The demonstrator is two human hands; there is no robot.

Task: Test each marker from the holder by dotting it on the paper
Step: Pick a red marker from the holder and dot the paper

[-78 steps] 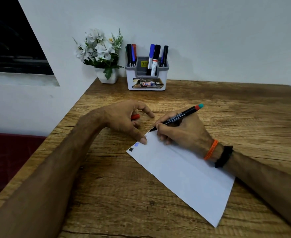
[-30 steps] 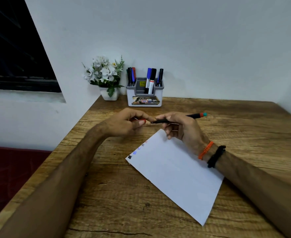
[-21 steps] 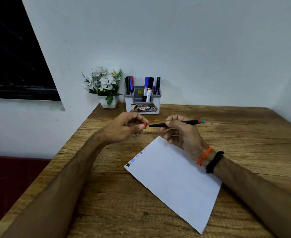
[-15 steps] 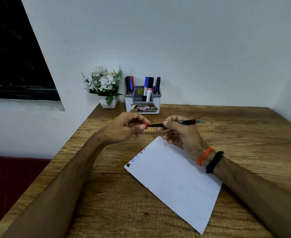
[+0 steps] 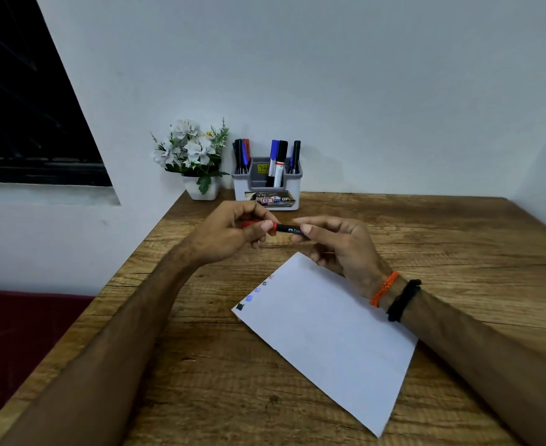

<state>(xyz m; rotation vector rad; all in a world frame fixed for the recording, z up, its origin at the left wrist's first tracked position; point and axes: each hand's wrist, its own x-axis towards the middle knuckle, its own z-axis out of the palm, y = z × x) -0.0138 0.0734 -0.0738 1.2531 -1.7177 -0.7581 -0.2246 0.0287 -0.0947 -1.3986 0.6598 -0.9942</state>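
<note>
I am watching both hands hovering above the table [image 5: 458, 239], past the far corner of the paper [image 5: 329, 323]. My left hand [image 5: 223, 233] is pinching the red cap [image 5: 258, 225], fingers hiding most of it. My right hand [image 5: 339, 246] is gripping the black marker [image 5: 289, 229] lying level between them; its far end is buried in the palm. Cap and barrel are meeting, but I cannot tell whether it is fully seated. Along the paper's left edge 4 or so small marks are showing, blurred. The holder [image 5: 267, 188] is standing by the wall beside the flowers [image 5: 194, 152].
</note>
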